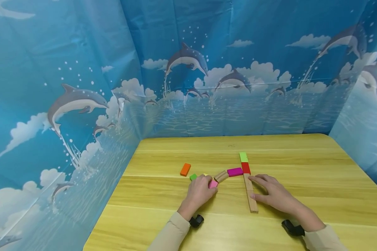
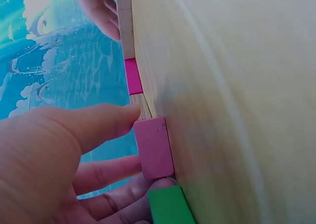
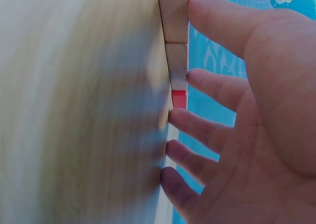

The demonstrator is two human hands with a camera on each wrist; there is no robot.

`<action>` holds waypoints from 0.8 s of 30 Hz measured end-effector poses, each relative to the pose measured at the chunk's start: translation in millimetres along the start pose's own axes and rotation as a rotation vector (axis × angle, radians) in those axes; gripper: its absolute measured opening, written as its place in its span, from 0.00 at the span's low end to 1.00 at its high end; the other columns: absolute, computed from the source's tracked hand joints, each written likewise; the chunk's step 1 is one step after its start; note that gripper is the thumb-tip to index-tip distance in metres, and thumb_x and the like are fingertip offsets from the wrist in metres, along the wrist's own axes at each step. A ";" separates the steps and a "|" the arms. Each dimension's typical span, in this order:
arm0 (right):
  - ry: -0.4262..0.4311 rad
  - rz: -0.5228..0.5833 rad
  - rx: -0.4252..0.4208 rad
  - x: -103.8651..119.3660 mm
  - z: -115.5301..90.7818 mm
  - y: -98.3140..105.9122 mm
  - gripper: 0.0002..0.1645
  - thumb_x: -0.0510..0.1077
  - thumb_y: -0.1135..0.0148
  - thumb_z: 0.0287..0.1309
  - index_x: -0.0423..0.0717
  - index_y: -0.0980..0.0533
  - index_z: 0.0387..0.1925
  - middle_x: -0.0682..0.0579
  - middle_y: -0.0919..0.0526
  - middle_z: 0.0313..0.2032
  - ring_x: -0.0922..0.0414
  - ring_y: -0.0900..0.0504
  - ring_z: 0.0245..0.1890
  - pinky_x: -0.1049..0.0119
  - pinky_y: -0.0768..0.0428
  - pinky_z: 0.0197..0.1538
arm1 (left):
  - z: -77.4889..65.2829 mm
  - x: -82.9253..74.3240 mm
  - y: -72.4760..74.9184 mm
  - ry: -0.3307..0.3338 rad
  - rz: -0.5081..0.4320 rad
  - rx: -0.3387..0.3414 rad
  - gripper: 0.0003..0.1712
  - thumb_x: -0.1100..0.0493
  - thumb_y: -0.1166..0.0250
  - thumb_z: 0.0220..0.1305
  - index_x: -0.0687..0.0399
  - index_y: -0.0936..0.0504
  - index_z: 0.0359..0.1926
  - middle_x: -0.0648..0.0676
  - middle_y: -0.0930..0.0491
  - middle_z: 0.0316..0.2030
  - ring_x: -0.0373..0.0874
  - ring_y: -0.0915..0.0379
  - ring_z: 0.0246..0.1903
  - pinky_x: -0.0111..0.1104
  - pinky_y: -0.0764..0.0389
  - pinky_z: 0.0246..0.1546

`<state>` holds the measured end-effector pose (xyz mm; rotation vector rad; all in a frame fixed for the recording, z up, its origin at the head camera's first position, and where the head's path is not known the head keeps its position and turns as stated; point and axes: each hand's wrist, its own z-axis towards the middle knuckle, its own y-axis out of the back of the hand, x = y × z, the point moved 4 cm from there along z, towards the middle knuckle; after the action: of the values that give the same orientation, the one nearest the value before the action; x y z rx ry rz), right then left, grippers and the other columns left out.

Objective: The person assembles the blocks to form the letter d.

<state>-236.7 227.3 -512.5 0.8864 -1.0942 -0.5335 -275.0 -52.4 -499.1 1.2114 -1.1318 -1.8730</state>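
Observation:
My left hand (image 1: pixel 199 191) pinches a pink block (image 2: pixel 154 147) between thumb and fingers, low over the table. Beside its fingertips lies a green block (image 2: pixel 171 204), and a yellow block (image 1: pixel 206 174) is mostly hidden behind the hand. From the pink block, a plain wooden block (image 1: pixel 221 176) and a magenta block (image 1: pixel 235 172) lead right to a straight row. That row holds a lime green block (image 1: pixel 243 157), a red block (image 1: pixel 246 168) and plain wooden blocks (image 1: pixel 252 202). Along its right side my right hand (image 1: pixel 274 196) rests with spread fingers, thumb and index fingertip touching the wooden blocks.
An orange block (image 1: pixel 185 169) lies by itself to the left on the wooden table (image 1: pixel 144 205). Behind and beside the table hangs a blue curtain (image 1: pixel 182 115) printed with dolphins. Black straps (image 1: pixel 292 228) sit on both wrists.

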 end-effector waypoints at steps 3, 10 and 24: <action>0.002 -0.004 0.000 -0.3 0.4 0.3 0.43 0.67 0.37 0.62 0.54 0.32 0.73 0.42 0.30 0.65 0.36 0.35 0.65 0.31 0.32 0.56 | 0.5 0.3 -0.5 -0.003 -0.001 -0.007 0.20 0.48 0.24 0.57 0.55 0.13 0.46 0.46 0.26 0.27 0.36 0.35 0.21 0.27 0.34 0.18; -0.006 -0.005 0.008 0.2 0.5 -0.1 0.43 0.68 0.37 0.62 0.54 0.32 0.73 0.42 0.30 0.65 0.36 0.34 0.64 0.31 0.31 0.55 | 0.9 1.2 -2.7 0.008 0.002 0.002 0.20 0.47 0.25 0.57 0.54 0.14 0.45 0.46 0.26 0.27 0.36 0.35 0.21 0.27 0.34 0.18; 0.003 -0.003 0.003 3.9 0.6 3.4 0.43 0.66 0.36 0.62 0.52 0.32 0.72 0.42 0.30 0.64 0.36 0.34 0.64 0.31 0.31 0.55 | 2.3 -2.0 -1.2 0.016 0.006 0.000 0.20 0.47 0.26 0.58 0.54 0.14 0.46 0.46 0.26 0.27 0.37 0.35 0.21 0.28 0.35 0.17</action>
<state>-235.9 226.1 -507.5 0.8914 -1.0918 -0.5331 -276.4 -49.4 -498.9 1.2201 -1.1259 -1.8558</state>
